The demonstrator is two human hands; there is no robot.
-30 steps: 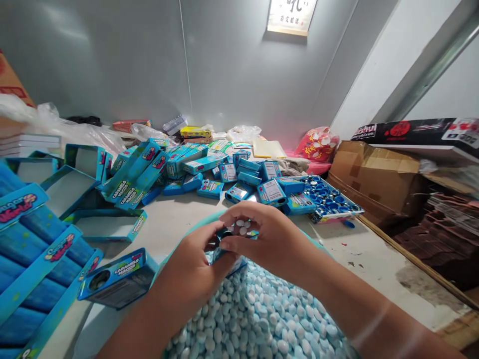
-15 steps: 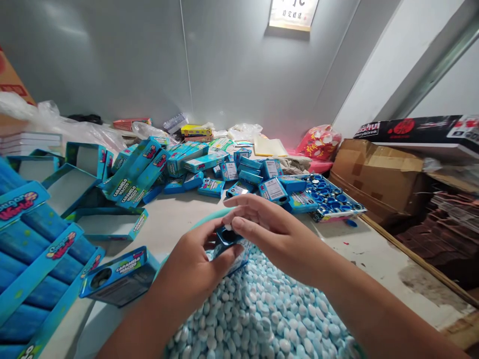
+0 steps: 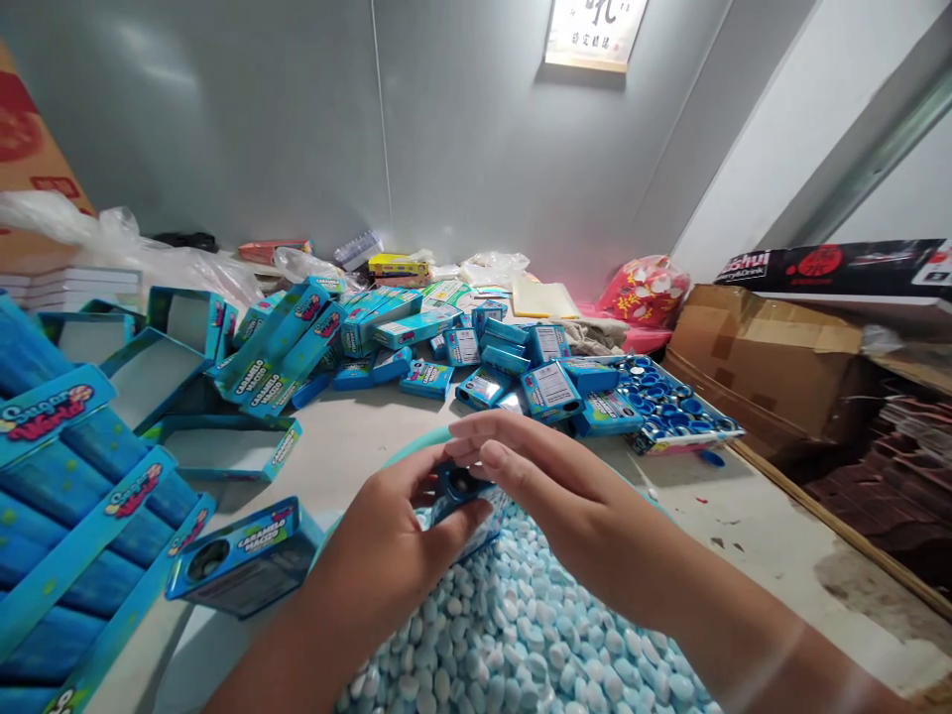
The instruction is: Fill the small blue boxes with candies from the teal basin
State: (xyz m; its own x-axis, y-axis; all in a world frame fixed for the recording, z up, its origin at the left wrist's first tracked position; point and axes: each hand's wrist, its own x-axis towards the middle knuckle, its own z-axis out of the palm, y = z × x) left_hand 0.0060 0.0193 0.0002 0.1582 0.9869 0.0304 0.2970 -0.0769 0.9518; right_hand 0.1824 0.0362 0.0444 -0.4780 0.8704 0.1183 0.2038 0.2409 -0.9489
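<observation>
Overhead, right hand [image 3: 546,476] arches palm-down; left hand [image 3: 406,526] wraps box [image 3: 465,506].

the heap of pale candies [image 3: 542,635] looks smooth with a soft sheen, and the box [image 3: 485,535] over the heap has a glossy printed surface. beyond the heap, the wall [image 3: 483,129] looks smooth and metallic grey. to the heap's right, the carton [image 3: 751,347] is matt, creased cardboard; to its far left, clear sheeting [image 3: 182,263] looks like thin, shiny plastic.
</observation>
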